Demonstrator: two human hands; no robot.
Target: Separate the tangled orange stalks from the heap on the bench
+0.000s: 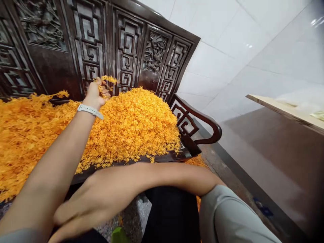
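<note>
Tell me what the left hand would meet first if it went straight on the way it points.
Most likely the dark carved backrest: the left hand, with orange pieces in its grip, points forward and up towards it. Depth is unclear from this one view, so the gap is uncertain.

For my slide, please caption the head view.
Left hand holding orange bits by an orange heap on a carved bench; right hand nearer the camera.
</note>
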